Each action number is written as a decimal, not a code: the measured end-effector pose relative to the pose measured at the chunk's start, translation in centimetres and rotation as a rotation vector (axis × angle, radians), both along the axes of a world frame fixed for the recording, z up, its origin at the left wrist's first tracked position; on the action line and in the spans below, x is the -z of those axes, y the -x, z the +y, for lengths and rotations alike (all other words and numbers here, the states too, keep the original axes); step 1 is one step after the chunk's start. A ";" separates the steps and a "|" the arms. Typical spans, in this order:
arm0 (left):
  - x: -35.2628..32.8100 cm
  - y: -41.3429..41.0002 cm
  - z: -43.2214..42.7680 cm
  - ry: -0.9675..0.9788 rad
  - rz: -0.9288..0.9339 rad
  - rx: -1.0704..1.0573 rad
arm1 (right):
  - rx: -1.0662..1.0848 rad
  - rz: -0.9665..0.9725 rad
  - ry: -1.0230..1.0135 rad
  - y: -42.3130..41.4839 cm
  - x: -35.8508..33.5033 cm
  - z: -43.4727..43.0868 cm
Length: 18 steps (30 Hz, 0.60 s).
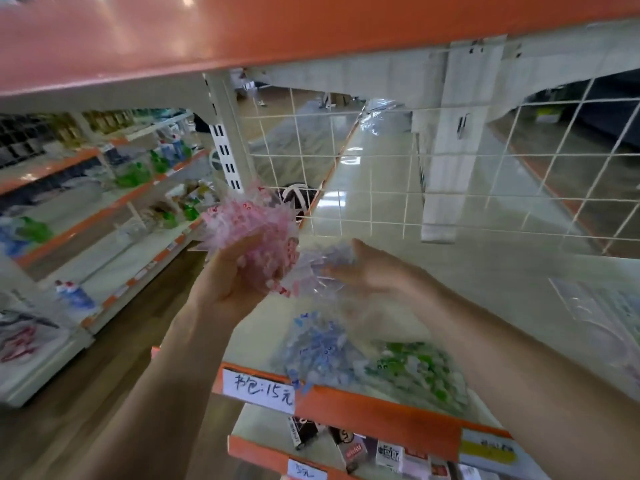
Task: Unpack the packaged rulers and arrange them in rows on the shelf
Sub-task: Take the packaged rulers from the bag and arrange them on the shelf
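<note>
My left hand grips a bundle of pink rulers held up above the shelf's front left corner. My right hand is beside it, fingers curled on the clear plastic wrapper that hangs off the pink bundle. Below my hands, on the pale shelf board, lie a pile of blue rulers and, to its right, a pile of green rulers, both near the front edge. The picture is blurred, so single rulers cannot be made out.
A white wire grid backs the shelf and an orange shelf hangs close overhead. Clear empty packaging lies at the right. The orange front rail carries a handwritten price label. The shelf below holds small boxed goods. Other stocked racks stand left.
</note>
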<state>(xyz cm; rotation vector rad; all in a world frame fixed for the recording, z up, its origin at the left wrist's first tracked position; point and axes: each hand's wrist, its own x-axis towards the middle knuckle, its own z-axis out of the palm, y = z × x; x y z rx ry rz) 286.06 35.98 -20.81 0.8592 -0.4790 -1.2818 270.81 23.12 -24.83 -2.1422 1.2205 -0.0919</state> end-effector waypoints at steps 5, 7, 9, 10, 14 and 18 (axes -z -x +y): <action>0.4 -2.6 1.4 -0.045 -0.029 0.021 | -0.010 0.254 0.169 -4.4 2.4 -0.9; 0.6 -3.6 1.8 -0.066 -0.028 0.015 | -0.005 0.286 0.174 -5.9 2.6 -1.1; 0.7 -4.5 1.9 -0.102 -0.048 0.006 | -0.013 0.304 0.167 -7.2 2.4 -0.8; 0.7 -4.8 1.9 -0.117 -0.060 0.002 | -0.012 0.308 0.156 -7.5 2.2 -0.6; 1.0 -6.2 2.0 -0.095 -0.058 0.036 | 0.003 0.241 0.234 -4.7 -1.1 1.6; 0.9 -7.1 1.7 -0.033 -0.050 0.117 | -0.113 0.325 0.263 1.5 -4.3 8.1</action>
